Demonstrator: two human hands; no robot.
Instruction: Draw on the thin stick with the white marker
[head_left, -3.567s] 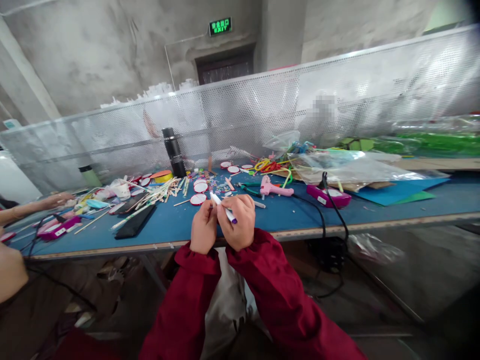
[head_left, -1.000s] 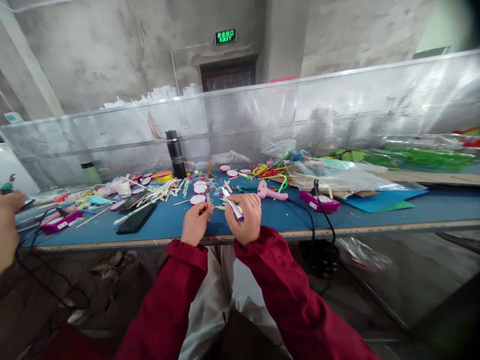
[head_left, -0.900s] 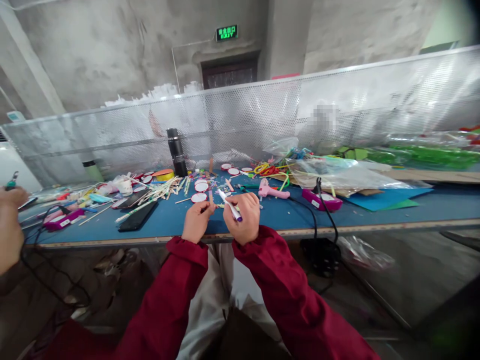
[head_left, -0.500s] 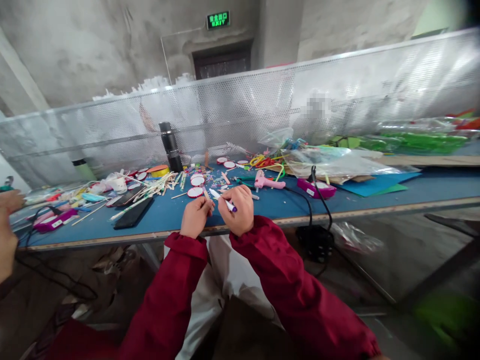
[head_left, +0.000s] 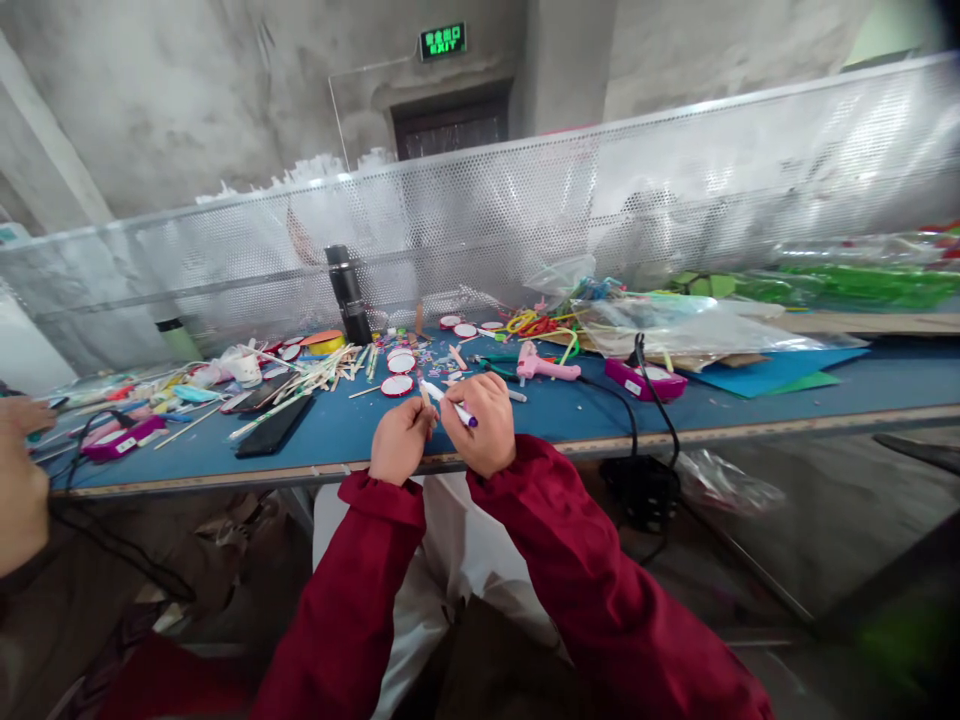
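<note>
My left hand (head_left: pixel 399 440) is closed, pinching a small wooden craft stick (head_left: pixel 425 396) whose tip sticks up above the fingers. Beside it, my right hand (head_left: pixel 484 425) grips a white marker pen (head_left: pixel 434 391) with a purple end. The pen slants, its white end up by the stick; I cannot tell whether the two touch. Both hands are close together over the table's front edge. Just beyond them lies a round white disc with a red rim (head_left: pixel 397 386). To the right of my hands rests a pink glue gun (head_left: pixel 547 365).
On the blue table (head_left: pixel 360 420) lie a black phone (head_left: pixel 274 428), loose sticks (head_left: pixel 330 372) and purple boxes (head_left: pixel 646 380) with cables. A black bottle (head_left: pixel 348 295) stands near the mesh divider (head_left: pixel 480 220). Plastic bags (head_left: pixel 675 325) cover the right side. Another person's hand (head_left: pixel 21 485) is at far left.
The view has shifted slightly. My hands stay together with the same stick and marker, the stick now more upright. The other person's hand at far left has moved a little.
</note>
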